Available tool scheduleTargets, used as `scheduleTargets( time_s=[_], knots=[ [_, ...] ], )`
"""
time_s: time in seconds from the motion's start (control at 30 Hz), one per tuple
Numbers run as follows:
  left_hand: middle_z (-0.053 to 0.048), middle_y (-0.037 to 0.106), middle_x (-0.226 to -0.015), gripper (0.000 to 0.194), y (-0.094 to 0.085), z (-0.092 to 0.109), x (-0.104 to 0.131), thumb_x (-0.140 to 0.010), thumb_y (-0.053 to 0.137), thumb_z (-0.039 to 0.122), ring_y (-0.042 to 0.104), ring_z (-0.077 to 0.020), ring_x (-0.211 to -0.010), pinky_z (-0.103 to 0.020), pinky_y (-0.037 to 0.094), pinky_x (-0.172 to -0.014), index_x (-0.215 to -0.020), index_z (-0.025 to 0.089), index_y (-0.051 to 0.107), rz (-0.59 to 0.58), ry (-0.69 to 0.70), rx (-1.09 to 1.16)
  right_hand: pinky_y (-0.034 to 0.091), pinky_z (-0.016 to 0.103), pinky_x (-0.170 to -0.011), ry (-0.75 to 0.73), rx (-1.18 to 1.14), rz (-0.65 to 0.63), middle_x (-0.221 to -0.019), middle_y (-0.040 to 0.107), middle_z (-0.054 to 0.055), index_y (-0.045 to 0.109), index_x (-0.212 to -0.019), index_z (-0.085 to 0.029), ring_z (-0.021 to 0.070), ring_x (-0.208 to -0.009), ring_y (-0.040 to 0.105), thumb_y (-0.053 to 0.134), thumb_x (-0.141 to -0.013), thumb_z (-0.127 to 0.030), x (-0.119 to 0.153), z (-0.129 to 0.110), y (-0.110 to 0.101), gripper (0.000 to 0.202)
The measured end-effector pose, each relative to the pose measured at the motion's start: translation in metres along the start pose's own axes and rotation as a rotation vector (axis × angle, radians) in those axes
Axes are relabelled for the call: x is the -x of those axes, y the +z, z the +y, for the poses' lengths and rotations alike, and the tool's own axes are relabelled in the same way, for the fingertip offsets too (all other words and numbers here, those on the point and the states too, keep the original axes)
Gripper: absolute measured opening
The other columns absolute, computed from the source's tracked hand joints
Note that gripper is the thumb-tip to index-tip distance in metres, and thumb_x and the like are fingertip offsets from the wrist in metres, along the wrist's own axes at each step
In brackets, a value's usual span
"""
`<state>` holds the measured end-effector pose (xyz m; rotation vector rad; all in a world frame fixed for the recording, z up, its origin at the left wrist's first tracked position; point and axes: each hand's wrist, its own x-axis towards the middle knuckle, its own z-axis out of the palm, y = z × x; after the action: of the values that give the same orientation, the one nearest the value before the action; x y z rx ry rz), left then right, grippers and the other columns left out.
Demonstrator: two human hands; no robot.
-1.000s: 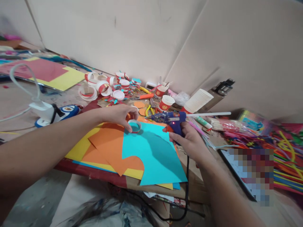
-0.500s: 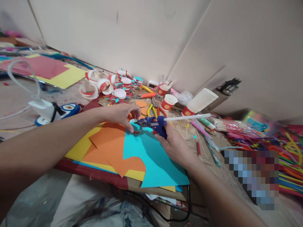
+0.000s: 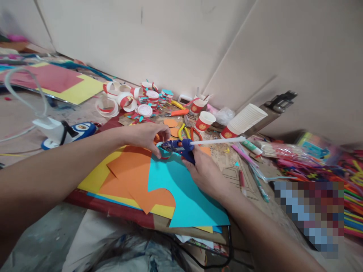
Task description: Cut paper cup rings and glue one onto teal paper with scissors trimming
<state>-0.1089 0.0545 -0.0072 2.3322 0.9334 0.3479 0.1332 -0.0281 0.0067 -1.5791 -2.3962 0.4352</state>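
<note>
My right hand [image 3: 208,170] grips a blue hot glue gun [image 3: 185,148], with a long white glue stick [image 3: 218,141] jutting from its rear. The gun points left, its nozzle at a small round paper-cup piece [image 3: 165,155] with teal and red on it. Around that piece curve the thumb and fingers of my left hand [image 3: 150,138]; the gun partly hides it. Beneath both hands lie a cut turquoise sheet [image 3: 184,192], orange paper [image 3: 132,172] and yellow paper [image 3: 98,177]. Orange paper discs [image 3: 170,123] rest just beyond my left hand.
Cut cup rings [image 3: 106,107] and decorated cup pieces [image 3: 152,97] cluster at the back. Right of them stand a paper cup [image 3: 204,121], a leaning cup stack [image 3: 245,120] and a bottle [image 3: 268,113]. Yellow-handled pliers [image 3: 184,131] lie behind the gun. A power strip [image 3: 82,130] sits left.
The glue gun has shifted slightly left, its nozzle now farther over the cup piece. My left hand keeps its hold, and the camera view has turned slightly.
</note>
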Motion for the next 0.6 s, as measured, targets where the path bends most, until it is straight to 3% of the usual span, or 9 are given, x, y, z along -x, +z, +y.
scheduleTargets(
  time_s=[0.2, 0.6],
  knots=[
    [-0.003, 0.066, -0.109, 0.056, 0.0002, 0.0027, 0.0, -0.061, 0.082, 0.039, 0.063, -0.0175, -0.099, -0.025, 0.044, -0.082, -0.106, 0.021, 0.055, 0.006, -0.014, 0.004, 0.048, 0.04, -0.082, -0.017, 0.05, 0.02, -0.115, 0.067, 0.017, 0.052, -0.121, -0.016, 0.0303, -0.104, 0.063, 0.049, -0.092, -0.026, -0.0013, 0.0014, 0.0054, 0.031],
    [-0.004, 0.065, -0.11, 0.058, 0.0007, -0.0007, 0.0003, -0.062, 0.079, 0.048, 0.062, -0.018, -0.099, -0.026, 0.044, -0.082, -0.108, 0.02, 0.055, 0.001, 0.0, -0.023, 0.049, 0.042, -0.084, -0.048, 0.126, 0.06, -0.114, 0.066, 0.018, 0.052, -0.12, -0.015, 0.0305, -0.103, 0.063, 0.048, -0.092, -0.025, -0.0006, 0.0055, 0.0087, 0.03]
  ],
)
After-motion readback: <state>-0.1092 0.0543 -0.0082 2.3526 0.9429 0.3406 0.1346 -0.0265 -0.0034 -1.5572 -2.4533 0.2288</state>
